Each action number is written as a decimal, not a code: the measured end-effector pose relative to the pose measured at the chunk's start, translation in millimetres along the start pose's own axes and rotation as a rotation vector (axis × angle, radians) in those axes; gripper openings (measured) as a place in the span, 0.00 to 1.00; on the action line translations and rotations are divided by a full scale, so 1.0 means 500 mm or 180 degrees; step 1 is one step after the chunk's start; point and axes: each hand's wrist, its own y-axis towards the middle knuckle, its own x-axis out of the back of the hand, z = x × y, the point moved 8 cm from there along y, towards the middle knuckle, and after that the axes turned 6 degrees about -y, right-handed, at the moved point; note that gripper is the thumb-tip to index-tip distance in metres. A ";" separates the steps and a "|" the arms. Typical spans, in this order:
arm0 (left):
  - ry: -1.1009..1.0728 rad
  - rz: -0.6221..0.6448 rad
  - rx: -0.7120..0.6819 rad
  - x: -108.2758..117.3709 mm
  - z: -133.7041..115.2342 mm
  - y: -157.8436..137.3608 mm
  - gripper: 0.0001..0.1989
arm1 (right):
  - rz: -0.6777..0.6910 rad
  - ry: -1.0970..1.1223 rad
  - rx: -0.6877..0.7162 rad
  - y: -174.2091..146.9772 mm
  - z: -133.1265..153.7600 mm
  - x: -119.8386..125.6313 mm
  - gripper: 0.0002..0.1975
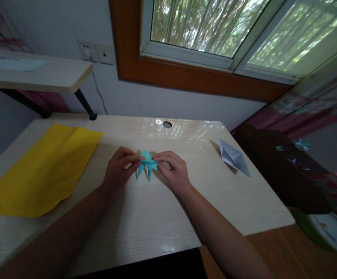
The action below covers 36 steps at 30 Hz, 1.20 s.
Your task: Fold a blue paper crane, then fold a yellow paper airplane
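A small light-blue folded paper figure point(147, 162) is held between my two hands over the middle of the desk. Two narrow points of it hang toward me, and a broader flap stands at its far side. My left hand point(121, 166) pinches its left edge between thumb and fingers. On the opposite edge, my right hand point(174, 167) grips the paper the same way. The fingertips cover parts of both sides, so the folds beneath them are hidden.
A large yellow sheet point(49, 170) lies on the left of the pale desk point(162, 217). To the right sits a white folded paper boat point(234, 157). A raised shelf point(40, 77) stands at the back left, and a round cable hole point(167, 124) is near the back edge.
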 end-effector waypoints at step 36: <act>0.0217 0.0252 -0.0329 -0.009 -0.023 0.003 0.11 | 0.0198 0.0049 -0.0002 -0.005 -0.019 -0.017 0.04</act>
